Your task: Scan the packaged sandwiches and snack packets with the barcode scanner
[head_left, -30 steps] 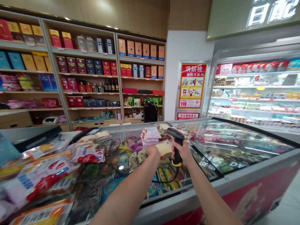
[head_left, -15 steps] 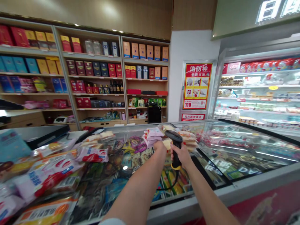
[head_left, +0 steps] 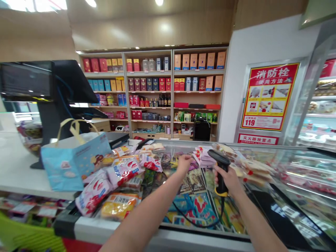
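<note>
My right hand (head_left: 228,179) is wrapped around the handle of a black barcode scanner (head_left: 219,161) with yellow trim. Its cord loops down across the freezer's glass lid. My left hand (head_left: 185,163) is over the glass with loosely bent fingers, and nothing shows in it. Just right of those fingers, close to the scanner head, lies a small stack of pink-and-white packets (head_left: 203,156). Sliced bread packs (head_left: 256,169) lie beyond my right hand. To the left are piled red-and-white bread bags (head_left: 124,172) and an orange-yellow bread pack (head_left: 120,204).
A light blue carrier bag (head_left: 64,166) stands on the white counter (head_left: 15,175) at left, before a black checkout screen (head_left: 26,82). The chest freezer's front rim (head_left: 199,236) runs below my arms. Stocked shelves (head_left: 147,89) line the back wall.
The view has swung left, bringing in the counter and checkout screen. My left hand has come away from the pink-and-white packets to their left. The scanner stays in my right hand.
</note>
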A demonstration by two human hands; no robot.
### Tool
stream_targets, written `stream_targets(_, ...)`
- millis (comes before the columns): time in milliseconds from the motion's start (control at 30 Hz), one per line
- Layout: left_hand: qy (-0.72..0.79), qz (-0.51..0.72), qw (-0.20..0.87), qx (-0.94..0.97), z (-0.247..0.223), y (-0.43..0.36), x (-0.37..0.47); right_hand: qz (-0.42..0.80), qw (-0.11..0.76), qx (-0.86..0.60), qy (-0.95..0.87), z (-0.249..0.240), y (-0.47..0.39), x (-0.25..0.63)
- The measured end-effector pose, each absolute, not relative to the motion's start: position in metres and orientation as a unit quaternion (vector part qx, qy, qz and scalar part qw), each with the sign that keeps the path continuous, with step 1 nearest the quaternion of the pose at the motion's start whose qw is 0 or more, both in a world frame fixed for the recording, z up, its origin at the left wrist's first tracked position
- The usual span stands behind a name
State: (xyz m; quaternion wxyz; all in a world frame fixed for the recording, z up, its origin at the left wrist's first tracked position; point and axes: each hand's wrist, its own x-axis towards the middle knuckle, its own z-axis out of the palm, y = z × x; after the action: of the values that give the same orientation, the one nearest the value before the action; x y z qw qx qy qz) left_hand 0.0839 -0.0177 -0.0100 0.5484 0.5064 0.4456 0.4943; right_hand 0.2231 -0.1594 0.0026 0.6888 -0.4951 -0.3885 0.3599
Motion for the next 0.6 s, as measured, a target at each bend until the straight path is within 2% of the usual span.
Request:
stream_targets(67, 0.484, 0.496, 0.387, 0.609, 0.009, -0.002, 0.029, 0.377, 0.67, -0.496, -0.403, 0.003, -0.146, 0.207)
stream_targets(133, 0.548, 0.488, 0.246, 0.634, 0.028, 0.013, -0.026, 0.39, 0.654, -0.495, -0.419, 0.004, -0.131, 0.19)
stream_targets(267, 0.605, 0.407, 0.118, 0.674, 0.047, 0.032, -0.097, 0.407, 0.654, -0.471, -0.429, 0.005, -0.105, 0.157)
stream_targets(367, 0.561, 0.282, 0.087, 0.773, 0.038, 0.036, -0.109, 0.413, 0.66, -0.455, -0.432, 0.002, -0.09, 0.14)
stream_targets(433, 0.539, 0.245, 0.094, 0.8, 0.025, 0.037, -0.106, 0.416, 0.657, -0.454, -0.434, -0.003, -0.083, 0.134)
stream_targets(533, 0.524, 0.265, 0.129, 0.799, 0.008, 0.04, -0.1, 0.421, 0.65, -0.46, -0.435, -0.014, -0.079, 0.131)
stream_targets(600, 0.524, 0.329, 0.179, 0.765, 0.006, 0.044, -0.098, 0.425, 0.648, -0.458, -0.435, -0.021, -0.081, 0.132)
